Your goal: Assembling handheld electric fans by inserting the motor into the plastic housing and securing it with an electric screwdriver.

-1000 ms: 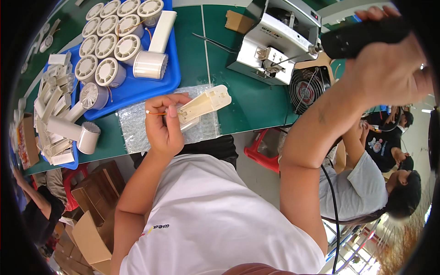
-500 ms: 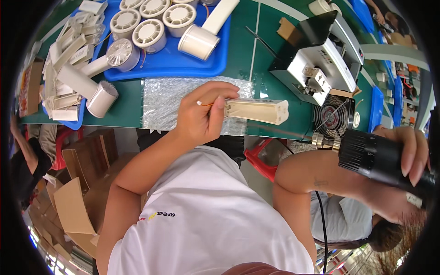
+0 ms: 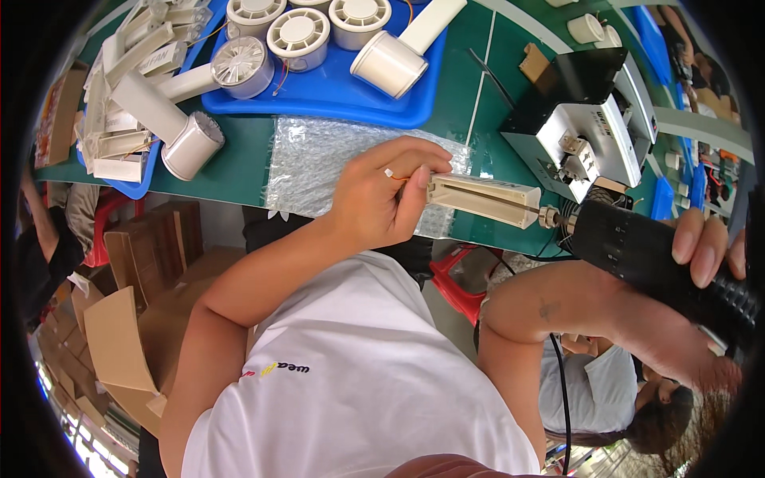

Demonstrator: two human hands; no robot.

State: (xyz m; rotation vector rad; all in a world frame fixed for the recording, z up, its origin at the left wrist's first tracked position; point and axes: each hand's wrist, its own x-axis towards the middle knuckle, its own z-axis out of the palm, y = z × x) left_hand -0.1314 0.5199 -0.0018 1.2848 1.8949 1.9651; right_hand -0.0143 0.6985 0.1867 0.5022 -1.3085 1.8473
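Observation:
My left hand [image 3: 381, 195] is closed round one end of a cream plastic fan handle [image 3: 484, 201], held level with its hollow side showing. A thin orange wire with a small white connector [image 3: 389, 173] sticks out by my thumb. My right hand [image 3: 701, 248] grips a black electric screwdriver [image 3: 629, 248], which points left. Its metal nose [image 3: 550, 217] meets the free end of the handle; the bit itself appears to be inside the handle. Below the handle, bubble wrap [image 3: 307, 163] lies on the green table [image 3: 239, 171].
A blue tray [image 3: 398, 115] carries several round cream fan heads. Left of it lie a cream fan [image 3: 191, 147] and a heap of cream handle parts [image 3: 119, 119]. A black and silver machine [image 3: 558, 119] stands on the right. Cardboard boxes [image 3: 127, 342] and another person [image 3: 594, 390] are nearby.
The screwdriver has come left, so its nose now meets the handle's end. My left hand still holds the handle. The whole view has shifted, with the table items appearing further right and higher.

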